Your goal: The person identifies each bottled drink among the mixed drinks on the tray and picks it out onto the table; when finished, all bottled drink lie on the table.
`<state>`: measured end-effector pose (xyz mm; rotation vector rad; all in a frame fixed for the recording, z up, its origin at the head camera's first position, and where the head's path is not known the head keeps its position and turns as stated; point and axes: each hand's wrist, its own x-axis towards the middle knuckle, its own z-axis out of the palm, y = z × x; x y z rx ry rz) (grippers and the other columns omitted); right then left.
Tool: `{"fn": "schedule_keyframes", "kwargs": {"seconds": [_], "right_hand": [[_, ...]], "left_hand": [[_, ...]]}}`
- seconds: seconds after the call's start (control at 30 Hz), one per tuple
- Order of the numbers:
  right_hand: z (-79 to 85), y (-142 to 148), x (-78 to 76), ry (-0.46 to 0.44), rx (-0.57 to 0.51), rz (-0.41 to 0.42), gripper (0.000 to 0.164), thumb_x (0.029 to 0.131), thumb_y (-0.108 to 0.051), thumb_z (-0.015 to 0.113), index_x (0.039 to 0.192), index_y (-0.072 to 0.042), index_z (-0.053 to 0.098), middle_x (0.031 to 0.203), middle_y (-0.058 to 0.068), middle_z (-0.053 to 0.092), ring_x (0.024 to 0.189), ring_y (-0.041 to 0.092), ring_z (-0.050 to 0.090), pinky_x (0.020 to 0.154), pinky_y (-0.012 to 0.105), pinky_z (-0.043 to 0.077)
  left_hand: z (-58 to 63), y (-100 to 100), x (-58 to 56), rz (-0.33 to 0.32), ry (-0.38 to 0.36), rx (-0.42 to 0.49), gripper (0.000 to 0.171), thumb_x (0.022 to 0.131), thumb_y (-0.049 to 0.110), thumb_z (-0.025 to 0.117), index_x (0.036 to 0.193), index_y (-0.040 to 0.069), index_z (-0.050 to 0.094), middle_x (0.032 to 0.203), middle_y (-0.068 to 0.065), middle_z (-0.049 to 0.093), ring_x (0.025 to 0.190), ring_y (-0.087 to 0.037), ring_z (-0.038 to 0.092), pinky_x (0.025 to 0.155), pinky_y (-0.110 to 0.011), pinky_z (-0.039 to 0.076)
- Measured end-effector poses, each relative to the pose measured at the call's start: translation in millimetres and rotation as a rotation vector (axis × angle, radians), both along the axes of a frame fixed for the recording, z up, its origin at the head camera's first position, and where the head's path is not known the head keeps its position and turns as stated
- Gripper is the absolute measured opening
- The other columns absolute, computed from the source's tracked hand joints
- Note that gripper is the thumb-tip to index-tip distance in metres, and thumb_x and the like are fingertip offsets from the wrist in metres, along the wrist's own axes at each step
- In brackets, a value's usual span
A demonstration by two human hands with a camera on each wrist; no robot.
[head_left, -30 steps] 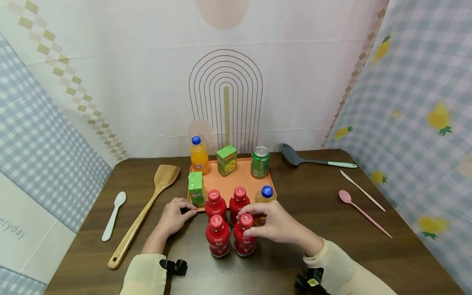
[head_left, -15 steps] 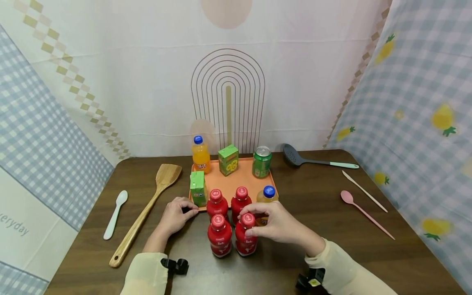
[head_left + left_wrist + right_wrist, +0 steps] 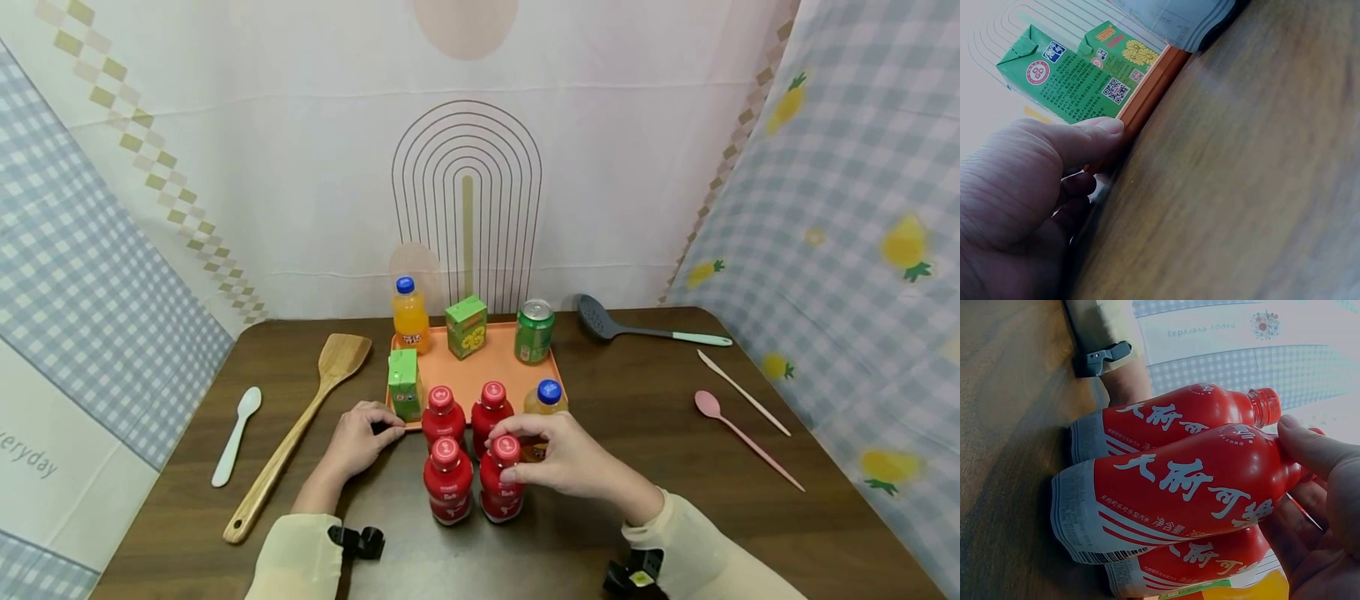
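Observation:
My right hand (image 3: 570, 457) pinches the neck of the front right red soda bottle (image 3: 501, 492) between thumb and fingers. In the right wrist view, that red bottle (image 3: 1179, 494) stands upright with its base at the table, close against other red bottles. Beside it is the front left red bottle (image 3: 448, 483); behind are two more, a left one (image 3: 442, 417) and a right one (image 3: 491, 417), overlapping the tray's front edge. My left hand (image 3: 354, 442) holds the front left corner of the orange tray (image 3: 480, 377). In the left wrist view, the thumb (image 3: 1100, 134) lies on its rim, with fingers curled below.
The tray carries an orange drink bottle (image 3: 410, 321), two green juice cartons (image 3: 405, 387) and a green can (image 3: 534, 337). A blue-capped bottle (image 3: 546, 398) stands at its front right. Left lie a wooden spatula (image 3: 300, 425) and white spoon (image 3: 238, 437); right, a skimmer (image 3: 630, 329) and pink spoon (image 3: 738, 433).

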<state>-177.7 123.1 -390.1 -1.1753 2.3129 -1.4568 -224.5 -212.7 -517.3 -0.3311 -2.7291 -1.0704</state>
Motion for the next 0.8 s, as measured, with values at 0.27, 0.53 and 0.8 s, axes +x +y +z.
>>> {"fn": "schedule_keyframes", "kwargs": {"seconds": [0.27, 0.53, 0.8], "right_hand": [[0.8, -0.7, 0.5, 0.037, -0.004, 0.017, 0.035, 0.079, -0.006, 0.079, 0.111, -0.007, 0.065, 0.106, 0.005, 0.070, 0.095, 0.012, 0.065, 0.079, 0.036, 0.054], [0.4, -1.9, 0.9, 0.045, -0.012, 0.019, 0.036, 0.078, -0.005, 0.079, 0.110, -0.007, 0.065, 0.105, 0.006, 0.070, 0.094, 0.012, 0.064, 0.079, 0.038, 0.054], [1.9, -1.5, 1.6, 0.065, -0.021, 0.026, 0.034, 0.079, -0.006, 0.079, 0.109, -0.006, 0.065, 0.103, 0.004, 0.068, 0.092, 0.012, 0.063, 0.078, 0.032, 0.054]], "left_hand": [[0.1, 0.2, -0.2, -0.003, 0.009, -0.001, 0.007, 0.079, 0.017, 0.080, 0.079, 0.021, 0.075, 0.085, 0.010, 0.065, 0.093, -0.017, 0.058, 0.085, -0.042, 0.045], [0.3, 0.0, -0.5, -0.004, 0.011, 0.002, 0.007, 0.079, 0.017, 0.080, 0.079, 0.021, 0.075, 0.084, 0.010, 0.065, 0.093, -0.017, 0.058, 0.085, -0.042, 0.045], [-0.8, 0.0, -1.0, 0.000, 0.004, 0.008, 0.007, 0.079, 0.017, 0.080, 0.079, 0.022, 0.075, 0.084, 0.012, 0.065, 0.092, -0.016, 0.058, 0.085, -0.041, 0.045]]}}
